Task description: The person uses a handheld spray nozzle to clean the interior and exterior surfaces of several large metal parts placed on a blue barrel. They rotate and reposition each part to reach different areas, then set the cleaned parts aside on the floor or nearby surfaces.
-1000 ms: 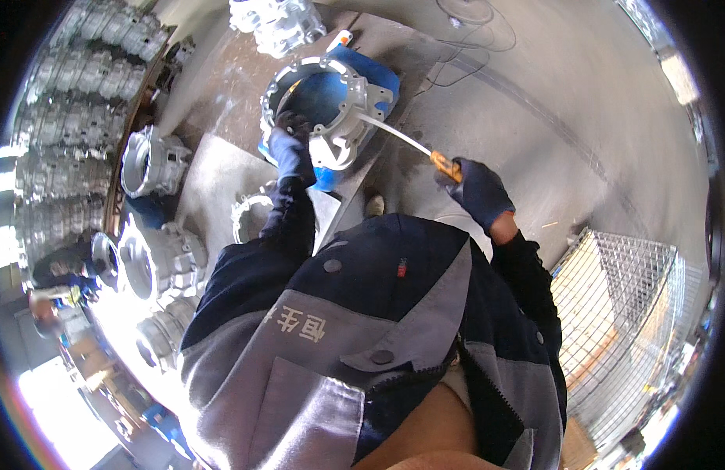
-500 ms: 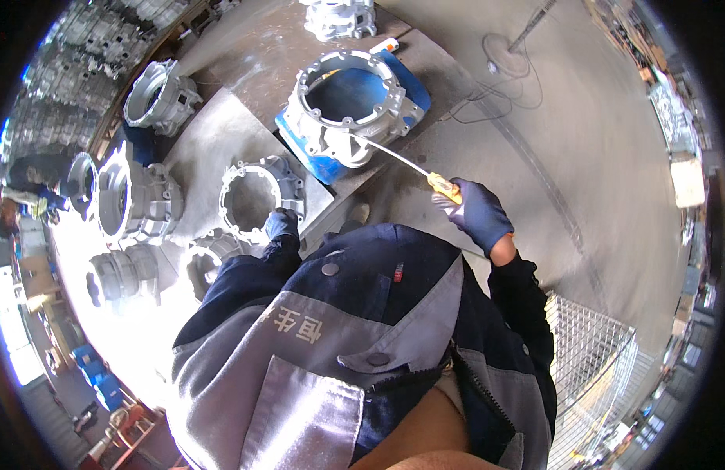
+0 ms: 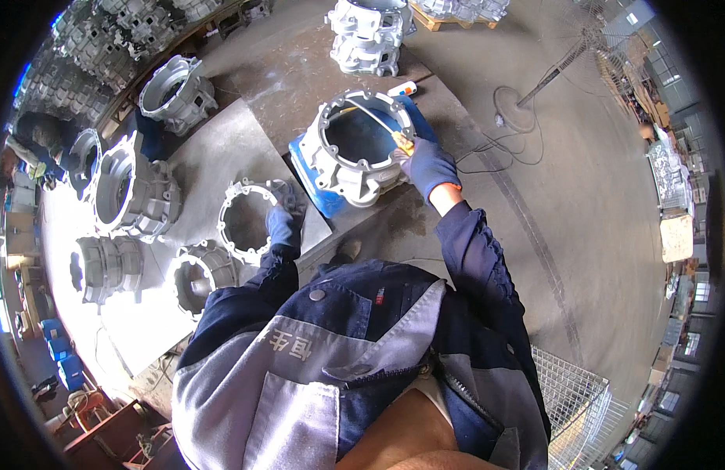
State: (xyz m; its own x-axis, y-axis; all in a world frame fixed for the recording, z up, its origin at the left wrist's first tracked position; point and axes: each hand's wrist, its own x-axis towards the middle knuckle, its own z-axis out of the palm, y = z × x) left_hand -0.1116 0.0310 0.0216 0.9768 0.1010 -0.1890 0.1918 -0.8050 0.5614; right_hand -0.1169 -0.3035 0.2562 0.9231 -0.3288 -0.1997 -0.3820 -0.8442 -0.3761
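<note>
Head view: grey cast housing [image 3: 343, 168] sits ring-up on a blue pad [image 3: 302, 171], pad on the brown tabletop [image 3: 268, 66]. Taking that housing as landmark. Right hand [image 3: 427, 166], gloved, is at its right side, fingers closed round the handle of a yellow-handled tool [image 3: 403, 143]; thin pale shaft crosses over the housing's opening, tip by the far rim. Can't tell if the tip touches metal. Left hand [image 3: 284, 225], also gloved, is off the housing, left of it and toward the person, up against the right side of a second ring casting [image 3: 257, 189]. Can't tell how far those fingers close or whether they grip it. Risk as I see it: nothing braces the housing, so a hard pull on the shaft could skid it on the pad or twist it, and it looks close to the tabletop edge. Tip could also slip off the rim and score the inner wall, if the angle is shallow. Other one: left hand dragging the second casting while attention is on the tool; it could knock the smaller casting [image 3: 192, 282] just beside it. Further out: orange-and-white bottle [image 3: 402, 89] just beyond the housing, stacked castings [image 3: 366, 43] past that, loose cable [image 3: 539, 141] on the floor to its right, a snag hazard if someone steps there.
</note>
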